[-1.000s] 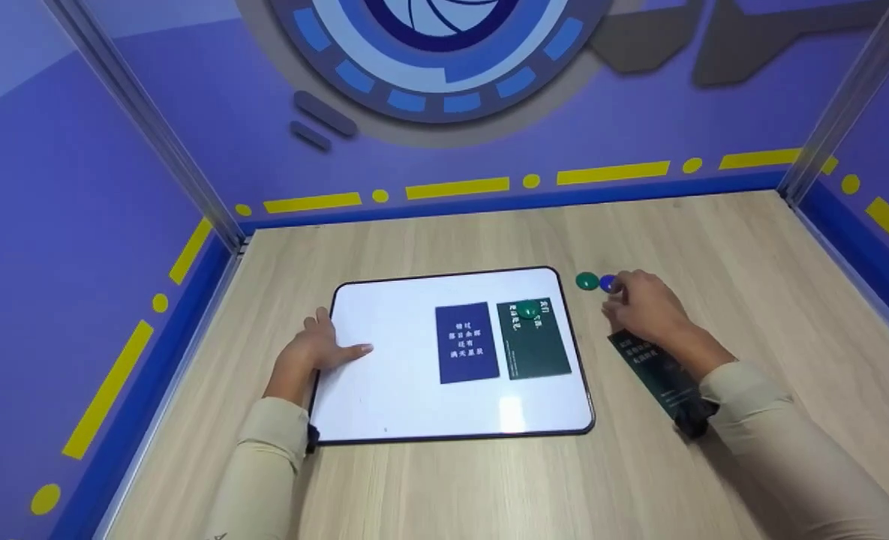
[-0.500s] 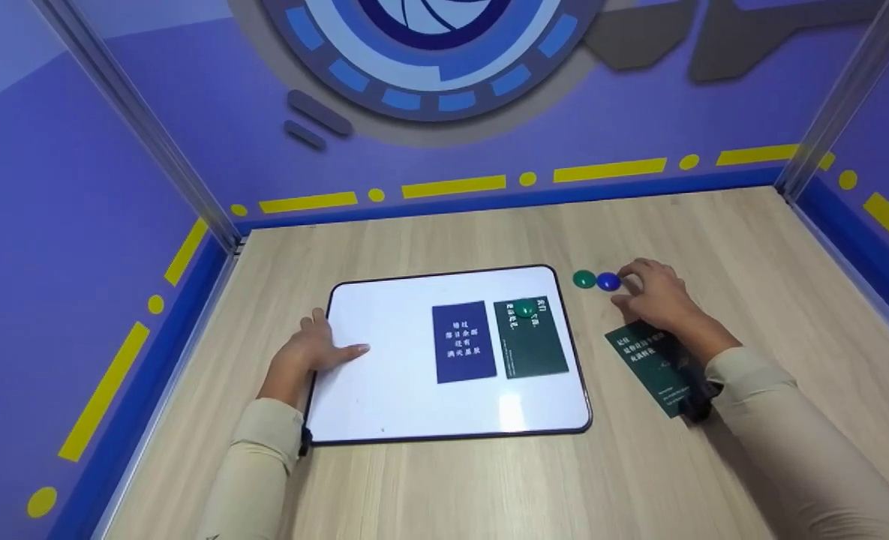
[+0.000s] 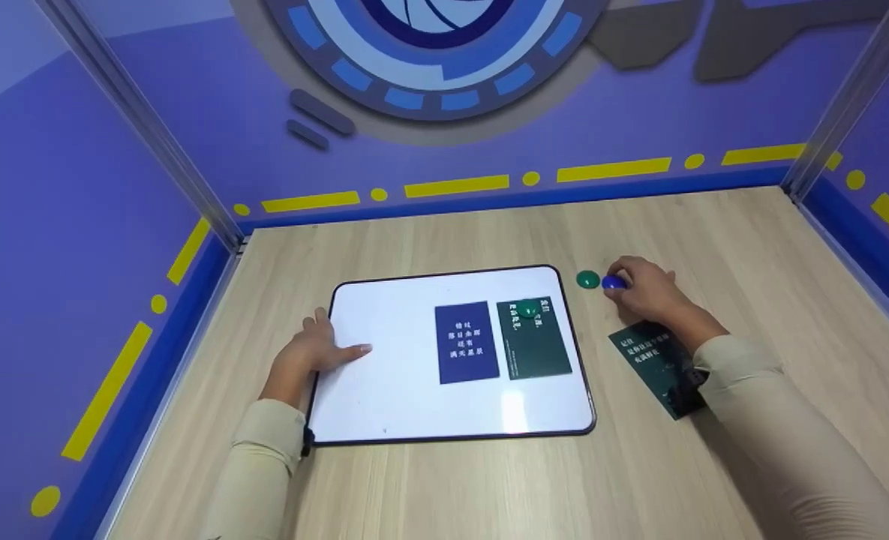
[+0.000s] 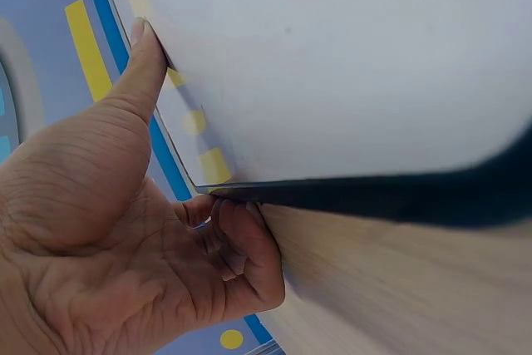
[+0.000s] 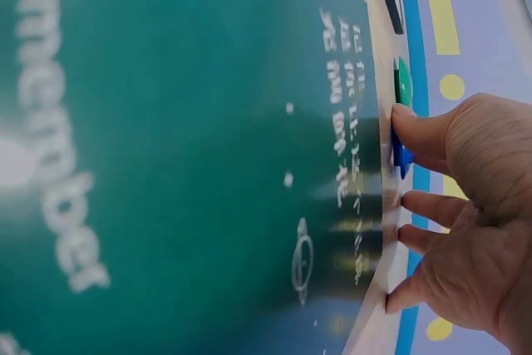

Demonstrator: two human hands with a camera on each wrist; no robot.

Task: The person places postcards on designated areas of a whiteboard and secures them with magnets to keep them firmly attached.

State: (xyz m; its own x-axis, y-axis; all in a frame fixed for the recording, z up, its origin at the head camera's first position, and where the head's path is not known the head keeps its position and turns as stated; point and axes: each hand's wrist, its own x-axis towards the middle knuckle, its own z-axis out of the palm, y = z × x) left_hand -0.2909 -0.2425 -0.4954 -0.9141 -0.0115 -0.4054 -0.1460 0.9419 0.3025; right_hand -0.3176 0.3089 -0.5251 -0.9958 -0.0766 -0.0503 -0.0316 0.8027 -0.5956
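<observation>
A whiteboard (image 3: 391,397) with a black rim lies on the table. My left hand (image 3: 310,346) grips its left edge, thumb on the white face and curled fingers at the rim, as the left wrist view shows. Right of the board, my right hand (image 3: 647,291) pinches a round blue magnet (image 3: 614,283) between thumb and forefinger, at table level. Its other fingers reach down to the tabletop in the right wrist view. A green magnet (image 3: 587,279) lies just left of the blue one. Under the right wrist lies a loose dark green card (image 3: 643,352), partly covered.
On the board lie a dark blue card (image 3: 467,352) and a green card (image 3: 540,349), which has another green magnet (image 3: 528,309) near its top. Purple panels (image 3: 474,142) stand behind and at both sides of the wooden table (image 3: 452,487).
My right hand first moved slightly off the blue magnet, uncovering it, then came back to the left and closed thumb and forefinger on it. The left hand stays on the board.
</observation>
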